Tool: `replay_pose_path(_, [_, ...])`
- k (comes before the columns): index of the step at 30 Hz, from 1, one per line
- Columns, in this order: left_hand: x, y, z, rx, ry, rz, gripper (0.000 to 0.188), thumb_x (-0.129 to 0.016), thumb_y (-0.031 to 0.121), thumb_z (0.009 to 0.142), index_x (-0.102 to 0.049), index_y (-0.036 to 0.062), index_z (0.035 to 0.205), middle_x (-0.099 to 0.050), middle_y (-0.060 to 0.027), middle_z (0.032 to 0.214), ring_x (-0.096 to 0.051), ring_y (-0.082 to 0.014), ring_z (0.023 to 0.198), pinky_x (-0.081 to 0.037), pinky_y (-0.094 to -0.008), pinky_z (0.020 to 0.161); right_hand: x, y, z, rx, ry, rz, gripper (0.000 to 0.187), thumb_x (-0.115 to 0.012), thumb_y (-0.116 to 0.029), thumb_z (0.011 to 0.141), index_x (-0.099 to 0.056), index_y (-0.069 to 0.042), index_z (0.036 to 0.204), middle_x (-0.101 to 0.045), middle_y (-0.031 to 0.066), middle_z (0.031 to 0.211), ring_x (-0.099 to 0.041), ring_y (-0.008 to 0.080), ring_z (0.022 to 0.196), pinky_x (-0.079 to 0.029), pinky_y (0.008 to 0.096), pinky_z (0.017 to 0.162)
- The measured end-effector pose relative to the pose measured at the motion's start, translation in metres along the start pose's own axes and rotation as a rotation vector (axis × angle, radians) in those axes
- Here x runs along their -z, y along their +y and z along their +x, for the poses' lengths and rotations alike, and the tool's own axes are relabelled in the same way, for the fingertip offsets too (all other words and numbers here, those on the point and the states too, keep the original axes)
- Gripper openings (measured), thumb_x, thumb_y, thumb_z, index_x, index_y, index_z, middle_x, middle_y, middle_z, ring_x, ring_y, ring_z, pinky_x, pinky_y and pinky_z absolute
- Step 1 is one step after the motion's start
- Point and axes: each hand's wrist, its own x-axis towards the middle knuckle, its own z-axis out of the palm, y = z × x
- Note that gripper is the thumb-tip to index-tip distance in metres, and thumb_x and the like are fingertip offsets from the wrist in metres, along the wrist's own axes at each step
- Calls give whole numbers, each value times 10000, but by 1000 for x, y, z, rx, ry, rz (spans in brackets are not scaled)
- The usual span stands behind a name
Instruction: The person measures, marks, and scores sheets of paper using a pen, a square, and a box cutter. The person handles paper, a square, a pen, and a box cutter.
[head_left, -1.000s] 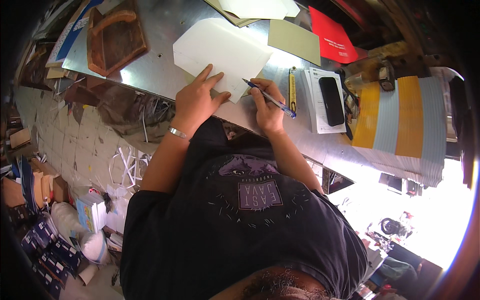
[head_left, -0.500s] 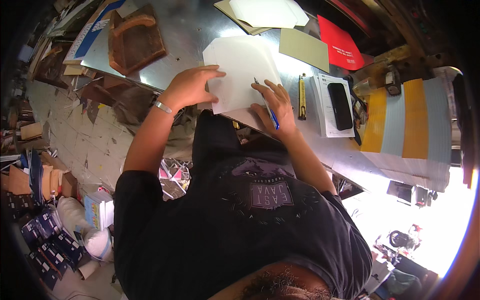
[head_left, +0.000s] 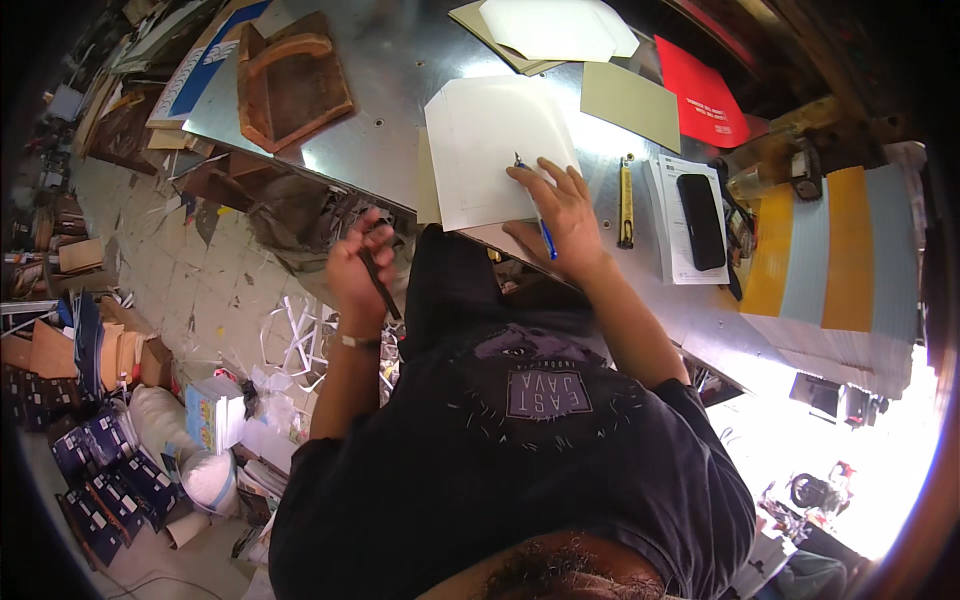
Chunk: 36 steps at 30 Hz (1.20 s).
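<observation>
A white sheet with cut corners [head_left: 485, 130] lies near the table's front edge, over a grey-green board [head_left: 428, 195] whose left edge peeks out. My right hand [head_left: 562, 215] rests on the sheet's lower right, closed round a blue pen [head_left: 546, 232] with its tip pointing up and away. Off the table, left of the sheet and above the floor, my left hand [head_left: 358, 272] is closed on a slim dark stick [head_left: 383, 292]. The stick slants down toward me; its exact kind is unclear, and the fingers are slightly blurred.
A wooden block with a handle [head_left: 295, 95] stands far left. To the right lie a yellow cutter knife [head_left: 626, 205], a phone [head_left: 702, 222] on papers, and stacked orange and pale-blue sheets [head_left: 850, 240]. Boards [head_left: 630, 105] and a red folder [head_left: 700, 95] lie beyond.
My left hand has left the sheet and dropped toward me off the table edge; a dark stick now shows in it. My right hand keeps the pen on the sheet.
</observation>
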Motion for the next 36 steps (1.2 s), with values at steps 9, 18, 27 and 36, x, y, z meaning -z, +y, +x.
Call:
replay_pose_path(9, [-9, -62, -56, 304, 74, -81, 298, -694, 92, 1033, -648, 179, 1314, -680, 17, 1111, -627, -124, 876, -520, -275, 748, -12, -2, -3, -99, -10, 17, 746, -847, -386, 936, -532, -172, 1578, -683, 145, 1498, -499, 467, 1529, -302, 676, 1291])
replay_pose_path(18, [-5, -51, -76, 433, -119, 141, 252, -740, 184, 1098, -658, 141, 1332, -677, 33, 1028, -658, -98, 924, -559, -263, 837, -17, -21, -16, -236, 38, -109, 748, -848, -398, 931, -552, -162, 1576, -677, 138, 1522, -509, 414, 1524, -333, 632, 1289])
replay_pose_path(27, [-56, -7, -21, -430, -210, 1001, 271, -634, 256, 1147, -654, 25, 1287, -756, -81, 1181, -694, -260, 1093, -541, -435, 981, -11, -15, -20, -10, -42, -30, 808, -841, -480, 910, -549, -185, 1603, -647, 111, 1572, -487, 396, 1549, -271, 658, 1323])
replay_pose_path(36, [-45, -14, 18, -886, -329, 1662, 479, -571, 287, 1152, -593, -39, 1502, -645, -240, 1546, -503, -512, 1515, -265, -683, 1294, -16, -23, -21, -116, -70, -84, 866, -807, -560, 934, -496, -185, 1650, -616, 151, 1605, -445, 450, 1579, -256, 718, 1304])
